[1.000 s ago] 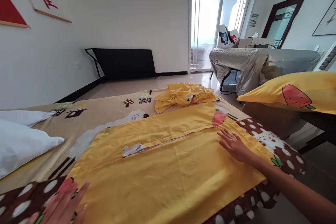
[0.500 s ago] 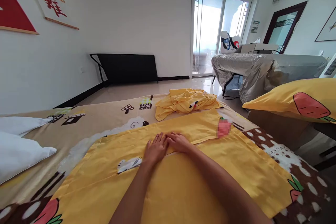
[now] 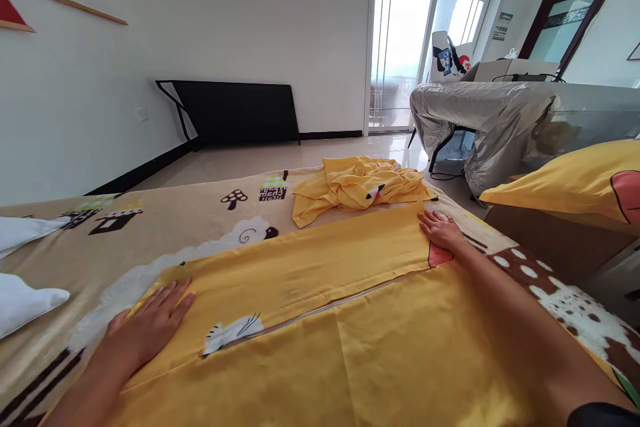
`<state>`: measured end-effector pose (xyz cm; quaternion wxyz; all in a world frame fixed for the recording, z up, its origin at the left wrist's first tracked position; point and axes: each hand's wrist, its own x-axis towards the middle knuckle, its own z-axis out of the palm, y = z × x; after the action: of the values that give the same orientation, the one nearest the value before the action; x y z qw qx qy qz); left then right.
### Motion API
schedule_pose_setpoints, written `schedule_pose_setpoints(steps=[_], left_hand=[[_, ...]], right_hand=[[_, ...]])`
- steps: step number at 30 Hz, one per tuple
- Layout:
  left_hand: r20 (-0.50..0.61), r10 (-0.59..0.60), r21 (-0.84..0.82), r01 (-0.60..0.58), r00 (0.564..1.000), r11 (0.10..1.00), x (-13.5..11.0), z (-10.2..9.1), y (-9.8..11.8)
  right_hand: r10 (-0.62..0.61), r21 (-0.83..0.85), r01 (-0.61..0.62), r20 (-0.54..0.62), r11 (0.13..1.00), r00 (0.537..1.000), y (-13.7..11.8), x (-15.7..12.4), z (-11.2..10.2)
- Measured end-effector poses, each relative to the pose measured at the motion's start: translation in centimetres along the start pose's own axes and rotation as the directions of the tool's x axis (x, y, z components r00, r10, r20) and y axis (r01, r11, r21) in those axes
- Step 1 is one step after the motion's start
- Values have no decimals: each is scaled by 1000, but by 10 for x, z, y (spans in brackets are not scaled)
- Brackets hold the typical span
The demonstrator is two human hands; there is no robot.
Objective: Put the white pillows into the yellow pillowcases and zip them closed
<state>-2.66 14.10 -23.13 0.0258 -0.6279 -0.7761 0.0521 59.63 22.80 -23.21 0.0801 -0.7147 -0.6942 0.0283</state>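
Observation:
A yellow pillowcase (image 3: 300, 360) lies spread flat on the patterned blanket, with a long slit-like opening running across its upper part. My left hand (image 3: 147, 330) rests flat on its left edge, fingers stretched out and slightly apart. At the far right corner, my right hand (image 3: 443, 230) presses palm down, partly covering a printed carrot (image 3: 440, 255). A white printed figure (image 3: 233, 333) shows near the left end of the opening. Beyond the far edge sits a crumpled yellow cloth (image 3: 357, 183).
The tan and brown blanket (image 3: 165, 213) lies underneath. White pillows (image 3: 27, 303) are at the left edge; a plump yellow pillow (image 3: 565, 177) sits on a box at right. Further back stand a plastic-covered table (image 3: 480, 113) and a folded black panel (image 3: 240, 113) against the wall.
My hands have moved apart from the middle of the pillowcase, the left to its left edge and the right to its far right corner. The view has shifted slightly.

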Motion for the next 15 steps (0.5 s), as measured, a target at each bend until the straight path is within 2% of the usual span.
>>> schedule_pose_setpoints(steps=[1, 3, 5, 7, 9, 11, 13, 15], left_hand=[[34, 13, 21, -14, 999, 1000, 0, -11, 6], [50, 34, 39, -36, 998, 999, 1, -35, 35], [-17, 137, 20, -137, 990, 990, 5, -55, 85], [-68, 241, -12, -242, 968, 970, 8, -62, 145], [-84, 310, -59, -316, 947, 947, 10, -55, 200], [-77, 314, -104, -321, 946, 941, 9, -39, 236], [-80, 299, -141, -308, 951, 941, 7, -24, 251], [-82, 286, -175, -296, 955, 939, 8, -15, 248]], right_hand=[[0, 5, 0, -27, 1000, 1000, -7, 0, -4], [-25, 34, 28, -89, 999, 996, -41, -1, -7], [-90, 85, 101, -124, 991, 988, -98, -3, -3], [-218, 151, 231, -99, 961, 971, -166, -7, 9], [-351, 213, 359, -77, 909, 933, -226, -14, 26], [-424, 253, 429, -76, 867, 902, -264, -21, 41], [-476, 272, 479, -83, 834, 875, -276, -25, 51], [-533, 277, 532, -78, 800, 843, -266, -23, 55]])
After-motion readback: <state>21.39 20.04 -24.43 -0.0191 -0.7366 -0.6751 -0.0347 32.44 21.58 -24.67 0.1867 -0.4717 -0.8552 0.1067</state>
